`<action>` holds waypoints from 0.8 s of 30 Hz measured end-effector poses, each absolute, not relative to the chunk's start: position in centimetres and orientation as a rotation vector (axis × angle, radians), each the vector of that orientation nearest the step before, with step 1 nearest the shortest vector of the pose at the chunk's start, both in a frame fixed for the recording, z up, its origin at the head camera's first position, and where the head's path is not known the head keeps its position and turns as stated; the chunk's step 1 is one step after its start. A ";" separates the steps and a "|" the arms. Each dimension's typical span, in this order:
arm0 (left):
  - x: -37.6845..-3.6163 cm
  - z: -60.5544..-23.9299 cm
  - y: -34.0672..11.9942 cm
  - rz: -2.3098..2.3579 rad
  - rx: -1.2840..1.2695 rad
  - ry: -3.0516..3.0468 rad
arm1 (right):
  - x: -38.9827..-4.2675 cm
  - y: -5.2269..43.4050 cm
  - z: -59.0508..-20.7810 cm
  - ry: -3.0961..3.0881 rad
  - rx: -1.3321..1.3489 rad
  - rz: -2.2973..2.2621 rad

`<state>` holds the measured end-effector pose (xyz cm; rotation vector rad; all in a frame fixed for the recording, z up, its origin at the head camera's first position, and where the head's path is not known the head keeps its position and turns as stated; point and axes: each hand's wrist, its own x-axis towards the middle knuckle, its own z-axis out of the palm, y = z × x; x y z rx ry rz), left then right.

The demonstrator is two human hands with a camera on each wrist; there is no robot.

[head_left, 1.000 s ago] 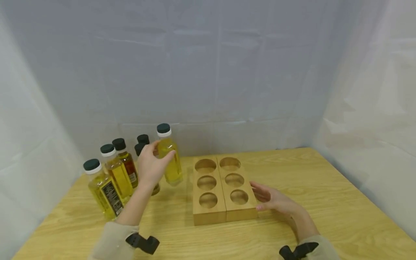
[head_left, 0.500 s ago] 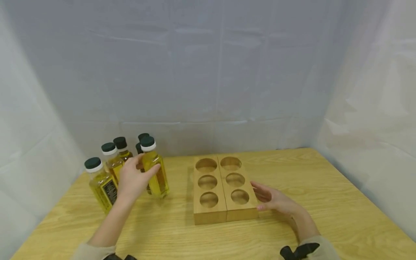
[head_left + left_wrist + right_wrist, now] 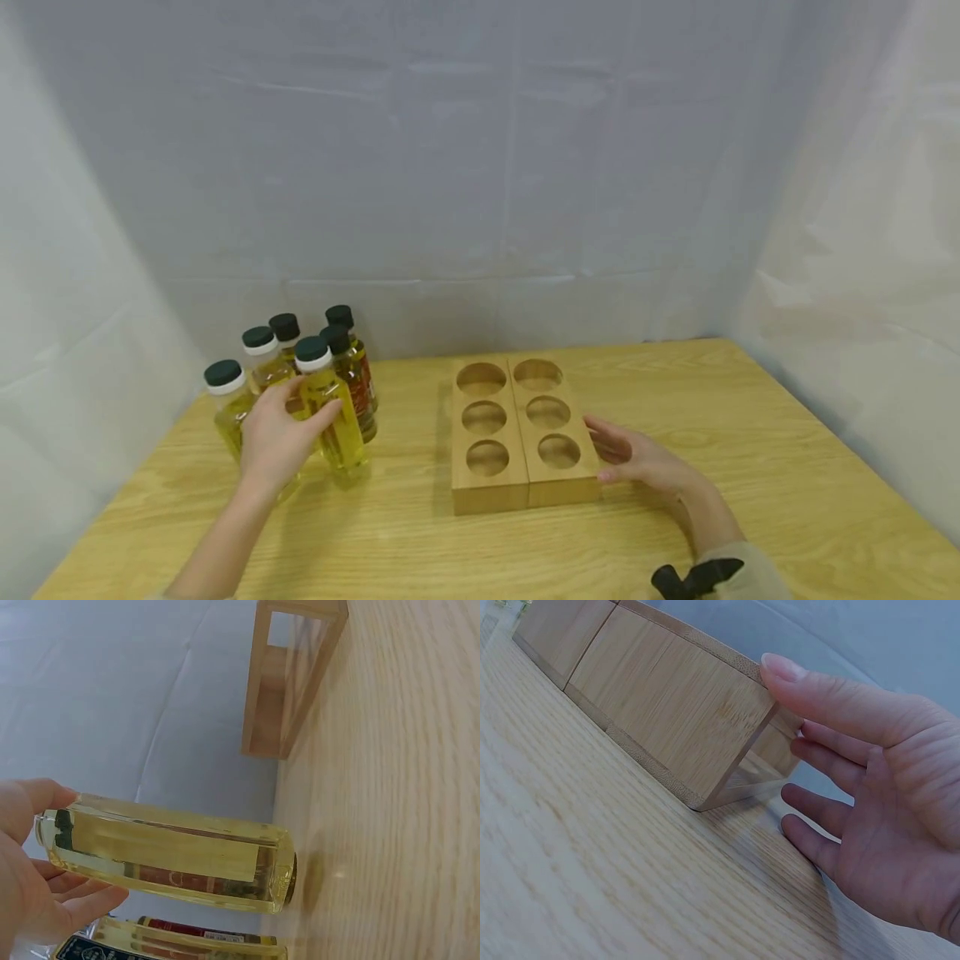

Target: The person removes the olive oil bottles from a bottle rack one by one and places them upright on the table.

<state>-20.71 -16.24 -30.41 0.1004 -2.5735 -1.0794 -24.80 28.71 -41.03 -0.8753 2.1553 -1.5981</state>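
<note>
My left hand [image 3: 279,433] grips a glass bottle of yellow oil [image 3: 339,427] with a dark green cap and white collar. Thumb and fingers are around its upper part. In the left wrist view the bottle's base [image 3: 289,877] is close over the table, a shadow beside it. My right hand [image 3: 648,462] is at the right side of a wooden holder [image 3: 491,498], made of two blocks with three round holes each. In the right wrist view the thumb tip [image 3: 784,667] rests at the block's top corner; the other fingers are loosely extended along its open side.
Several other oil bottles stand at the left: one with yellow oil [image 3: 232,412] in front, another yellow one [image 3: 268,371] behind it, and darker bottles [image 3: 356,385] just behind the held bottle. The wooden table [image 3: 420,542] is bordered by pale sheeting [image 3: 480,167].
My left hand has carried the yellow oil bottle leftward and nearer to me, from beside the holder to the front of the bottle group. The right hand has stayed by the holder.
</note>
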 end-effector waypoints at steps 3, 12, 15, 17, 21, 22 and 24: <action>-20.7 -30.7 -16.5 -1.075 0.113 -2.572 | -24.8 28.8 -41.1 2.156 -0.877 -1.596; -20.4 -31.6 -17.2 -1.091 0.156 -2.598 | -24.7 28.7 -41.2 2.139 -0.870 -1.601; -20.5 -31.7 -17.2 -1.103 0.170 -2.599 | -24.7 28.7 -41.2 2.132 -0.864 -1.612; -20.6 -31.7 -17.2 -1.104 0.173 -2.598 | -24.8 28.8 -41.1 2.127 -0.860 -1.618; -20.6 -31.7 -17.1 -1.087 0.161 -2.592 | -24.8 28.9 -41.0 2.125 -0.862 -1.619; -20.6 -31.8 -17.1 -1.080 0.157 -2.590 | -24.8 28.9 -41.0 2.126 -0.864 -1.617; -20.6 -31.9 -17.2 -1.064 0.150 -2.585 | -24.8 28.8 -41.0 2.127 -0.869 -1.614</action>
